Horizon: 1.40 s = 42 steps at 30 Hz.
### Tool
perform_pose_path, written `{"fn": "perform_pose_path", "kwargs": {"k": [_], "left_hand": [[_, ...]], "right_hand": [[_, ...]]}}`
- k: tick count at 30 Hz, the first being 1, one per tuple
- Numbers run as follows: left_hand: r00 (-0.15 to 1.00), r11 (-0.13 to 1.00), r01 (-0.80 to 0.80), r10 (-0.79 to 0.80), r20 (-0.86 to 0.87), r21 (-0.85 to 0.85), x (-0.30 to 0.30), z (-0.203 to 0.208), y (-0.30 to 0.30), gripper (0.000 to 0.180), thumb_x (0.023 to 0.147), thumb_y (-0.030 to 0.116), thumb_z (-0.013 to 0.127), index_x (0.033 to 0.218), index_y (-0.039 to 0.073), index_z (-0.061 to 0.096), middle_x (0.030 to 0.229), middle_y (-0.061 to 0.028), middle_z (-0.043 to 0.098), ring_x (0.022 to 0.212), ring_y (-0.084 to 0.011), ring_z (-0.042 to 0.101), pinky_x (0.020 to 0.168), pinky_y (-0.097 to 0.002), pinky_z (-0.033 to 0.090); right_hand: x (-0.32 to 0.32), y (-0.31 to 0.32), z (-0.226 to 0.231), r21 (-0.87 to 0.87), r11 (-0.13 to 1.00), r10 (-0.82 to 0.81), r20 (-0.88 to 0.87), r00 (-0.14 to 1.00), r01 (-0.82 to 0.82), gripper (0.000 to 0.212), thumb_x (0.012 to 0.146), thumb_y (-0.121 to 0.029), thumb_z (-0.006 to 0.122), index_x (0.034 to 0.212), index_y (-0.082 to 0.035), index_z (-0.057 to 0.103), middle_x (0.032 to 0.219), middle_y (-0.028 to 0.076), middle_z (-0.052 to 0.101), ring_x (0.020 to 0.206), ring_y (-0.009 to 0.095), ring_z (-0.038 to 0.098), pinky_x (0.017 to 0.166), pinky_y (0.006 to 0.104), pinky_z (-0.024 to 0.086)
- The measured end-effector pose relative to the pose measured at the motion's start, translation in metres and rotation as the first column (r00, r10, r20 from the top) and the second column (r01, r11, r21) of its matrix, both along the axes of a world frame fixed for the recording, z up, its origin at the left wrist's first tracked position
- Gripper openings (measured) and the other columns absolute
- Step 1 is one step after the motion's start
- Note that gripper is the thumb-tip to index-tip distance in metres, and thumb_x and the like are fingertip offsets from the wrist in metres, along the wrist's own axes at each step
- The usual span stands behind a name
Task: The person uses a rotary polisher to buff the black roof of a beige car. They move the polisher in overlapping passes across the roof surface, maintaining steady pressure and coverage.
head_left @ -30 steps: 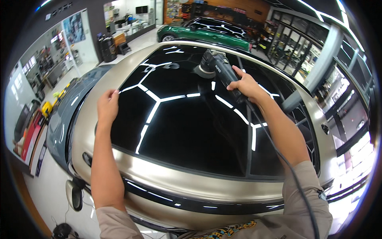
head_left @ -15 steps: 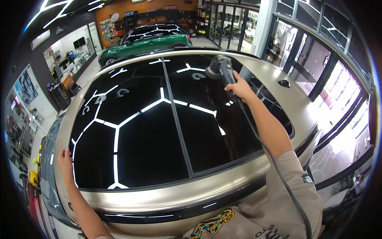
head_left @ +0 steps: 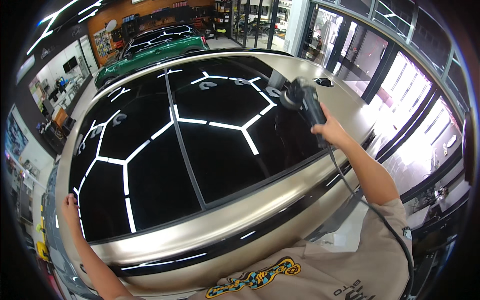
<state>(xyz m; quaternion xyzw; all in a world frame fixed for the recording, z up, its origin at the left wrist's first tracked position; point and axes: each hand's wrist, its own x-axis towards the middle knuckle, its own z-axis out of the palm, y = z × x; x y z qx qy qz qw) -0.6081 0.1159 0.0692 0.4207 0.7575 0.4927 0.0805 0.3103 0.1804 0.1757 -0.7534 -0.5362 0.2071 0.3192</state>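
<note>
My right hand (head_left: pixel 331 128) grips a black corded polisher (head_left: pixel 311 106) by its rear body. The polisher's round pad (head_left: pixel 290 98) is at the right side of a car's black glass roof (head_left: pixel 240 175), slightly blurred; whether it touches the glass I cannot tell. Pale curved compound smears (head_left: pixel 208 86) dot the glass, several at the far right and several on the left. At the roof's left edge, on the pale gold frame, my left hand (head_left: pixel 71 206) rests with fingers curled; anything inside them is hidden.
The polisher's cord (head_left: pixel 384 220) runs back over my right upper arm. A dark divider (head_left: pixel 182 140) crosses the glass. Beyond the roof stands a green car (head_left: pixel 155 52); a grey car (head_left: pixel 56 245) is close on the left. Glass doors (head_left: pixel 360 60) line the right side.
My right hand and the polisher have shifted right and nearer to me. The view has turned right, so the roof and green car sit further left. My left hand stays at the roof edge.
</note>
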Motion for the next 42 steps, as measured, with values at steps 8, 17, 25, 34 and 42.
{"fn": "perform_pose_path", "kwargs": {"k": [8, 17, 25, 34, 42], "left_hand": [[0.998, 0.996, 0.067, -0.065, -0.026, 0.06, 0.081, 0.022, 0.014, 0.027, 0.101, 0.025, 0.062, 0.108, 0.0, 0.071, 0.081, -0.0014, 0.062, 0.067, -0.0081, 0.054, 0.06, -0.0245, 0.044], [0.995, 0.993, 0.09, -0.093, 0.031, 0.075, 0.107, 0.036, 0.012, 0.027, 0.1, 0.025, 0.062, 0.106, 0.001, 0.072, 0.084, -0.0027, 0.065, 0.067, -0.0096, 0.056, 0.064, -0.0255, 0.046], [0.992, 0.992, 0.104, -0.109, 0.069, 0.069, 0.105, 0.036, 0.004, 0.03, 0.101, 0.027, 0.061, 0.107, 0.0, 0.071, 0.084, -0.0032, 0.064, 0.068, -0.0102, 0.056, 0.066, -0.0267, 0.046], [0.991, 0.992, 0.094, -0.101, 0.09, 0.081, 0.097, 0.053, -0.007, 0.031, 0.1, 0.031, 0.062, 0.109, 0.003, 0.071, 0.085, -0.0023, 0.063, 0.071, -0.0105, 0.055, 0.068, -0.0261, 0.045], [0.992, 0.989, 0.073, -0.085, 0.091, 0.126, 0.1, 0.048, -0.002, 0.031, 0.099, 0.027, 0.063, 0.108, -0.001, 0.072, 0.089, -0.0062, 0.069, 0.073, -0.0136, 0.062, 0.069, -0.0288, 0.051]], "right_hand": [[-0.043, -0.136, 0.014, -0.233, 0.96, 0.151, -0.035, 0.988, -0.155, 0.106, 0.072, -0.018, 0.078, 0.165, -0.023, 0.028, 0.118, 0.023, 0.069, 0.1, 0.031, 0.069, 0.095, 0.0364, 0.051], [-0.106, -0.094, -0.006, 0.02, 0.882, 0.47, 0.031, 0.882, -0.471, 0.11, 0.07, -0.022, 0.081, 0.166, -0.022, 0.027, 0.131, 0.026, 0.065, 0.104, 0.031, 0.069, 0.097, 0.033, 0.049], [-0.144, 0.065, -0.012, 0.094, 0.937, 0.335, 0.036, 0.941, -0.337, 0.106, 0.068, -0.017, 0.081, 0.162, -0.009, 0.033, 0.124, 0.022, 0.069, 0.105, 0.029, 0.069, 0.098, 0.0343, 0.05], [-0.142, 0.08, -0.008, 0.087, 0.967, 0.251, -0.158, 0.955, -0.239, 0.103, 0.071, -0.008, 0.075, 0.164, -0.006, 0.028, 0.115, 0.015, 0.066, 0.092, 0.021, 0.065, 0.084, 0.0329, 0.052], [-0.203, -0.025, -0.001, 0.173, 0.87, 0.49, -0.2, 0.849, -0.462, 0.109, 0.067, -0.015, 0.075, 0.165, -0.007, 0.026, 0.13, 0.017, 0.063, 0.109, 0.023, 0.063, 0.098, 0.0322, 0.05]]}}
